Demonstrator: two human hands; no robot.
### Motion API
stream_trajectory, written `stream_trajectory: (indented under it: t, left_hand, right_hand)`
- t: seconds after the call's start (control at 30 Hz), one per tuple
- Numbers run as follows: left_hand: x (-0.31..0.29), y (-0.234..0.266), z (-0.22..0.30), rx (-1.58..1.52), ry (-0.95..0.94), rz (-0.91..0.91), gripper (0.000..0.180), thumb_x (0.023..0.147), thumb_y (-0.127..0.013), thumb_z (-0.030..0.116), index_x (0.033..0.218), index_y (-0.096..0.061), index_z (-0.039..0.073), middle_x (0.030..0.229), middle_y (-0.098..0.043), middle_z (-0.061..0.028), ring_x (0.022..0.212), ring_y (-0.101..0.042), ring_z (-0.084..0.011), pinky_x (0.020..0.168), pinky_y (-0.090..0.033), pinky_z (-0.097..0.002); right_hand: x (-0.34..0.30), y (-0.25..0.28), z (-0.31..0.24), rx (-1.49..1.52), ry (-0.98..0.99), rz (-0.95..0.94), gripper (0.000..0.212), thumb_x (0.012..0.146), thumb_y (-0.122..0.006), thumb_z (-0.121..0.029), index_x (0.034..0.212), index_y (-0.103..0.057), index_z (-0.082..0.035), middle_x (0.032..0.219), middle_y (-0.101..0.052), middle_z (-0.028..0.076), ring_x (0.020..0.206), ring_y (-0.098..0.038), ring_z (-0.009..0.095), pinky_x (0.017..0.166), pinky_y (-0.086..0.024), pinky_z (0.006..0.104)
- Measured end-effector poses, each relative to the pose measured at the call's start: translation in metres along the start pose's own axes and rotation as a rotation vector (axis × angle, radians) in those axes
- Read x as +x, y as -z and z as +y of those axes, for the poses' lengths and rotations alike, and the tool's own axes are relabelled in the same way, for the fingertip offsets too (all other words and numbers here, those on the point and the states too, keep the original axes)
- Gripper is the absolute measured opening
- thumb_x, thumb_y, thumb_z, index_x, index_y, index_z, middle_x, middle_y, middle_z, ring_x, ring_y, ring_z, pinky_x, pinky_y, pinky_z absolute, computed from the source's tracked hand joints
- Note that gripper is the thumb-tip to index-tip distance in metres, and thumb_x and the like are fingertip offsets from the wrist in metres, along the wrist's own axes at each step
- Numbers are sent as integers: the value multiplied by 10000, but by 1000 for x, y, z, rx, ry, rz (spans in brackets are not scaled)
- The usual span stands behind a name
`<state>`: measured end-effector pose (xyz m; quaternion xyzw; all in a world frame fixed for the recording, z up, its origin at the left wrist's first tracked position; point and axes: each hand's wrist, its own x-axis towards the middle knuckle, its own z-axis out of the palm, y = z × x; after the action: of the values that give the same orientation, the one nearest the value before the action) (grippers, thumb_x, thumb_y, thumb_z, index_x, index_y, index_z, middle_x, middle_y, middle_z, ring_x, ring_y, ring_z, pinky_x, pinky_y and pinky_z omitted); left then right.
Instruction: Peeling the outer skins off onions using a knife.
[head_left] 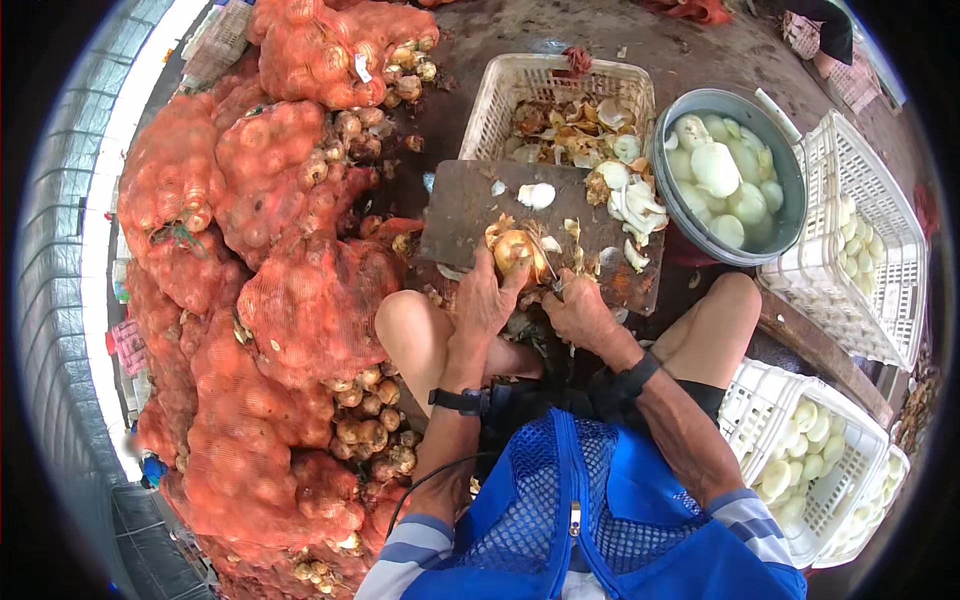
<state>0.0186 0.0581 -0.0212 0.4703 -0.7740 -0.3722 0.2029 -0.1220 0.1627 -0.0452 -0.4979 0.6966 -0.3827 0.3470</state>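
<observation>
Being gripped by the left hand is a brown onion, over a board; just right of it, a small knife is clasped by the right hand; beyond the grip, 1 crate is part-filled with peelings.

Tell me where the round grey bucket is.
In the head view, the round grey bucket stands at the upper right, beside the dark board, between the crate of peelings and an upper white crate.
</observation>
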Motion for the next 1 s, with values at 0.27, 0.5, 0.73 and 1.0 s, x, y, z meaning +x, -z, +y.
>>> stream_trajectory:
  t: [0.27,0.5,0.73,1.0]
  left_hand:
    - [-3,-2,-8,5,-142,63,721,905,-653,487,1339,-431,-45,943,-685,-278,859,-678,-459,721,-543,-487]
    - [-3,-1,-1,17,-38,29,646,906,-655,448,1324,-493,-17,1055,-687,-269,980,-671,-442,826,-531,-468]
    - [3,0,-9,170,-175,23,567,932,-624,421,1296,-499,3,1037,-665,-315,969,-657,-467,779,-536,-486]
    - [-6,-5,17,254,-34,-20,728,902,-605,565,1262,-438,-46,939,-666,-329,903,-658,-488,762,-525,-528]
  right_hand:
    - [14,1,-7,-95,-110,-52,270,816,-667,-147,913,-579,88,775,-648,318,807,-670,476,730,-544,505]
    - [27,1,-10,-312,-45,8,219,818,-641,-114,910,-588,77,779,-662,297,760,-683,451,677,-567,501]
    - [27,10,-19,-538,38,59,138,859,-576,-97,884,-625,30,792,-674,214,732,-701,399,646,-578,470]
    - [23,6,-14,-238,-196,-98,335,803,-755,-238,896,-639,61,890,-688,281,874,-700,435,769,-575,487]
